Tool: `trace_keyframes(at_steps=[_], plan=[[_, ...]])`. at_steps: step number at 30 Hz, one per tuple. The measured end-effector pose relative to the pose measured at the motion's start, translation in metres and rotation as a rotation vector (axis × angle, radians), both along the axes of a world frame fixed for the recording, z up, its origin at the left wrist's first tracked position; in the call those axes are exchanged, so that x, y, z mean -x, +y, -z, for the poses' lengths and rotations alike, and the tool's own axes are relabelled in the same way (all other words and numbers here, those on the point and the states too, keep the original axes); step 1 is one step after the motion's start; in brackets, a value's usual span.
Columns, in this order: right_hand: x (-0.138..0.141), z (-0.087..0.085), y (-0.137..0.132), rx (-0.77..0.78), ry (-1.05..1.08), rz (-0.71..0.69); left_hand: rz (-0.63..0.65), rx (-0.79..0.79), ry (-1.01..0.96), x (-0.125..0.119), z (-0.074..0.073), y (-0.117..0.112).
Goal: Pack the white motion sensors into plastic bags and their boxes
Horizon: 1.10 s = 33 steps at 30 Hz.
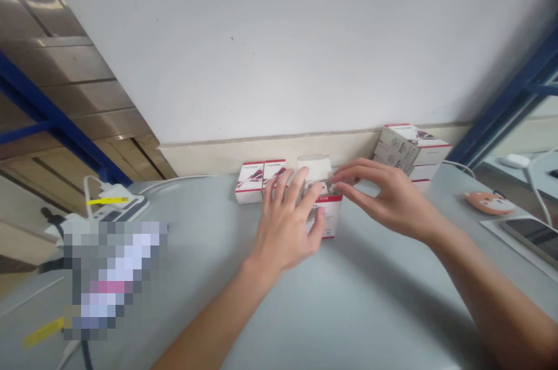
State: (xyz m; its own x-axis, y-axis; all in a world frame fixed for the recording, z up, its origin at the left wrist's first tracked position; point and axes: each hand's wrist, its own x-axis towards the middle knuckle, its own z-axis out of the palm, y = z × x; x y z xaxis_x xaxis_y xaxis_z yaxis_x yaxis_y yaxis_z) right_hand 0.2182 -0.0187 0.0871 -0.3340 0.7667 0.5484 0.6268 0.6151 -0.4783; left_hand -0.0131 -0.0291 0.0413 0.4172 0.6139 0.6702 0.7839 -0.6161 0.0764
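A small white-and-red carton (329, 221) stands upright on the grey table, its lid flap (314, 166) raised at the back. Something white shows inside its mouth, partly covered by fingers. My left hand (285, 221) lies over the carton's left side with fingers spread, the thumb against the front face and the index finger across the opening. At the right corner of the opening, the thumb and fingertips of my right hand (383, 192) come together around a small white bit, too blurred to name. Just left, two similar closed cartons (249, 181) sit side by side, one partly behind my left fingers.
More cartons (412, 152) are stacked against the wall at right. Beyond them lie an orange animal-faced object (490, 203) and a phone (534, 236). A power strip (126, 207) with cables and a pixelated item (117, 277) occupy the left. Blue metal frames flank the table.
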Motion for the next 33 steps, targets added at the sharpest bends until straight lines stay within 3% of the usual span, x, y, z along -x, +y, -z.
trace_keyframes(at_steps=[6, 11, 15, 23, 29, 33], plan=[[0.005, -0.006, 0.001, -0.064, -0.048, 0.196, 0.048, 0.095, -0.089, -0.006, 0.006, -0.003], [0.009, -0.017, 0.005, -0.22, -0.31, 0.081, 0.007, 0.253, -0.145, -0.009, 0.007, -0.005], [0.009, -0.02, 0.006, -0.186, -0.399, 0.017, 0.008, 0.284, -0.192, -0.01, 0.009, -0.005], [0.017, -0.015, 0.007, 0.062, 0.025, 0.023, 0.031, 0.374, -0.282, -0.01, 0.008, -0.005], [0.029, 0.002, 0.002, -0.021, 0.208, 0.128, 0.072, 0.388, -0.32, -0.01, 0.006, -0.005], [0.031, 0.004, -0.001, -0.002, 0.223, 0.114, 0.086, 0.385, -0.311, -0.01, 0.008, -0.005]])
